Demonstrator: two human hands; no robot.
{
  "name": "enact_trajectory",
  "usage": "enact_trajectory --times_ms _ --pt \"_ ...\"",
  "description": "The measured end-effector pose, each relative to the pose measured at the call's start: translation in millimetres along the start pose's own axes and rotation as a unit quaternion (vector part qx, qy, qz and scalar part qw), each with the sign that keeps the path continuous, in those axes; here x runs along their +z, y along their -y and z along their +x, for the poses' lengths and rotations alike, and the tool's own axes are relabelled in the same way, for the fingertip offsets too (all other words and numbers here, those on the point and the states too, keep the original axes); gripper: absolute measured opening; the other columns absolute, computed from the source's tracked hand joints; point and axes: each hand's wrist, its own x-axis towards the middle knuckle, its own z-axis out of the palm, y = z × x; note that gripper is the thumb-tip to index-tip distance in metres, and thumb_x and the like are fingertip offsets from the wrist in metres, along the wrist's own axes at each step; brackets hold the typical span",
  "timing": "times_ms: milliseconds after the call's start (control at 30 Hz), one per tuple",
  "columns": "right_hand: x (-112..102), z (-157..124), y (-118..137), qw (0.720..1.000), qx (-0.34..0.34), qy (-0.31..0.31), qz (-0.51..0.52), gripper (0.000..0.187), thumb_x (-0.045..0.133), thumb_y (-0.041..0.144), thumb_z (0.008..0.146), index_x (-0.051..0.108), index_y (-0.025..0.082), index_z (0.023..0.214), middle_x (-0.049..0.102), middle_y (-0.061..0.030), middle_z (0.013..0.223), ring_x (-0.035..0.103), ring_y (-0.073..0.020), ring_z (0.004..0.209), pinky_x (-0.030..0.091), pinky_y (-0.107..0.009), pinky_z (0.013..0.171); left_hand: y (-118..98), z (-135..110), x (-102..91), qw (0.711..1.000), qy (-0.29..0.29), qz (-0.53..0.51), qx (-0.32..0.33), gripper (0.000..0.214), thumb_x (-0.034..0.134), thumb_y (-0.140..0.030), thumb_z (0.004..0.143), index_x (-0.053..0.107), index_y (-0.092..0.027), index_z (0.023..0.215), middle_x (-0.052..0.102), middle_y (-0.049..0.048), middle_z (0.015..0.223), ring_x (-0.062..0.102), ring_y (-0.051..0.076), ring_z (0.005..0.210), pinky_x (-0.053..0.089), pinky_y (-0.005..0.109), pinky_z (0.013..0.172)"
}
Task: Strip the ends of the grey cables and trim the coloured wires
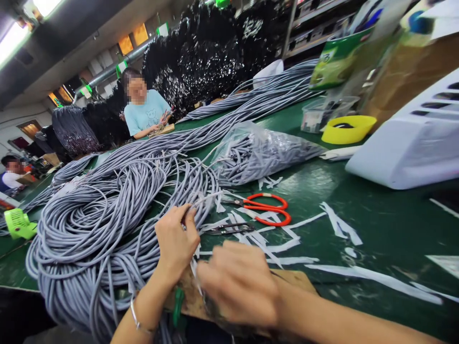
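My left hand (177,236) is closed in a pinch beside a big coil of grey cable (89,215). Pale thin ends show near its fingertips, but what lies between them is hidden. Lower and to the right, my right hand (240,282) is curled into a fist and blurred by motion; its contents cannot be made out. Beneath the hands is a worn wooden board (296,279) at the table edge. Red-handled scissors (267,208) and small dark snips (231,228) lie just beyond, among white strips (340,224).
A clear plastic bag (265,153) full of short grey pieces rests on the green table (387,224). To the right are a yellow ring (347,129) and a white plastic housing (412,138). Long cable bundles (229,117) stretch across the back, where a co-worker (147,105) sits.
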Motion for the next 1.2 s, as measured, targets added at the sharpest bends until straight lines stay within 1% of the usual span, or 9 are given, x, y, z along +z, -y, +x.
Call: enact_trajectory --times_ms 67,167,300,500,733,967,1100,1133,1200 --pt "-2.7 8.8 -6.2 0.998 -0.013 -0.039 -0.049 0.029 0.043 0.024 0.088 0.062 0.019 0.067 0.054 0.0009 0.050 0.048 -0.0101 0.045 0.034 -0.024 0.047 0.6 0.5 -1.9 0.998 -0.020 -0.060 -0.021 0.020 0.047 -0.019 0.081 0.067 -0.014 0.083 0.070 0.0079 0.077 0.063 0.018 0.067 0.046 0.026 0.064" --pt "-7.1 23.0 -16.3 0.987 0.004 -0.087 -0.137 0.027 0.045 0.021 0.087 0.062 0.015 0.066 0.059 -0.0020 0.056 0.053 -0.0109 0.048 0.033 -0.024 0.048 0.1 0.2 -5.7 0.992 -0.022 -0.113 -0.046 0.023 0.045 -0.022 0.083 0.065 -0.014 0.077 0.070 0.0059 0.073 0.063 0.017 0.066 0.045 0.024 0.062" --pt "-7.7 27.0 -20.1 0.981 0.017 -0.078 -0.174 0.032 0.043 0.023 0.088 0.062 0.016 0.064 0.060 -0.0014 0.055 0.055 -0.0116 0.048 0.031 -0.024 0.048 -1.6 0.3 -9.5 0.988 0.006 -0.145 -0.049 0.026 0.043 -0.025 0.085 0.063 -0.014 0.073 0.068 0.0033 0.068 0.061 0.015 0.062 0.042 0.022 0.059" --pt "-3.0 22.8 -19.3 0.985 0.026 -0.058 -0.160 0.030 0.044 0.023 0.088 0.063 0.016 0.067 0.061 -0.0009 0.056 0.056 -0.0122 0.049 0.032 -0.023 0.050 -2.2 -1.1 -10.3 0.985 0.021 -0.164 -0.052 0.026 0.043 -0.025 0.085 0.064 -0.014 0.074 0.067 0.0027 0.067 0.059 0.014 0.060 0.041 0.021 0.057" --pt "-1.7 22.2 -18.7 0.989 0.023 -0.061 -0.130 0.026 0.046 0.022 0.087 0.063 0.015 0.068 0.061 -0.0017 0.057 0.057 -0.0113 0.050 0.037 -0.022 0.052 -1.7 -2.3 -9.7 0.986 0.021 -0.155 -0.051 0.026 0.044 -0.024 0.084 0.066 -0.013 0.075 0.065 0.0033 0.064 0.055 0.014 0.055 0.041 0.023 0.056" --pt "1.1 21.2 -24.3 0.993 0.025 -0.067 -0.097 0.021 0.048 0.019 0.084 0.062 0.015 0.069 0.065 -0.0041 0.062 0.062 -0.0143 0.057 0.044 -0.023 0.056 -5.5 -5.0 -8.8 0.990 0.046 -0.134 -0.022 0.024 0.045 -0.022 0.083 0.066 -0.012 0.078 0.065 0.0043 0.066 0.053 0.013 0.054 0.039 0.022 0.054" --pt "-2.4 23.4 -24.6 0.994 -0.026 -0.094 -0.059 0.017 0.050 0.015 0.081 0.061 0.016 0.068 0.064 -0.0033 0.059 0.059 -0.0127 0.051 0.043 -0.023 0.050 -7.8 -2.4 -8.7 0.988 0.050 -0.145 -0.033 0.025 0.043 -0.023 0.083 0.064 -0.013 0.072 0.060 0.0010 0.058 0.047 0.011 0.048 0.035 0.022 0.050" --pt "-3.1 23.5 -21.4 0.993 -0.054 -0.097 -0.048 0.018 0.049 0.015 0.081 0.060 0.017 0.066 0.063 -0.0025 0.056 0.057 -0.0120 0.048 0.041 -0.023 0.047 -7.6 -0.6 -8.5 0.987 0.048 -0.149 -0.041 0.026 0.043 -0.023 0.083 0.063 -0.013 0.070 0.059 0.0005 0.057 0.047 0.011 0.048 0.034 0.022 0.050" --pt "-3.2 22.4 -11.7 0.987 -0.138 -0.083 -0.012 0.025 0.044 0.015 0.084 0.057 0.018 0.062 0.055 0.0012 0.046 0.049 -0.0103 0.040 0.035 -0.023 0.041 -6.1 3.8 -8.0 0.985 0.037 -0.153 -0.070 0.026 0.042 -0.022 0.083 0.061 -0.014 0.065 0.059 0.0004 0.057 0.048 0.012 0.050 0.035 0.022 0.052"
